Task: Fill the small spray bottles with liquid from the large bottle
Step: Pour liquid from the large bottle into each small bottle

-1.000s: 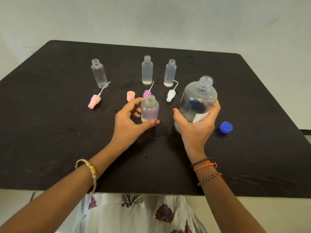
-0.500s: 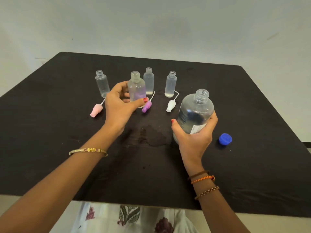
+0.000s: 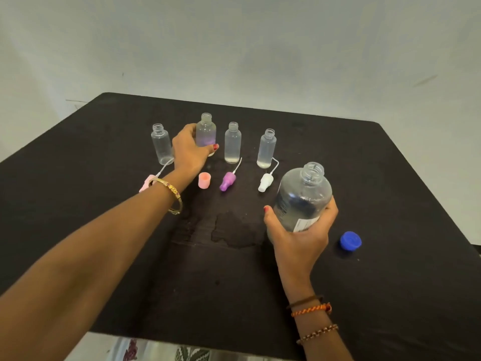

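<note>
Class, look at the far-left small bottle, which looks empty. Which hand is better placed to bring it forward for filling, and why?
Left. The left hand grips the second small bottle, right beside the far-left bottle. The right hand grips the large bottle, across the table.

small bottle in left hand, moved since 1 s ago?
Yes. The small bottle in the left hand has gone from in front of the pink cap to behind it, into the back row beside the middle bottle.
</note>
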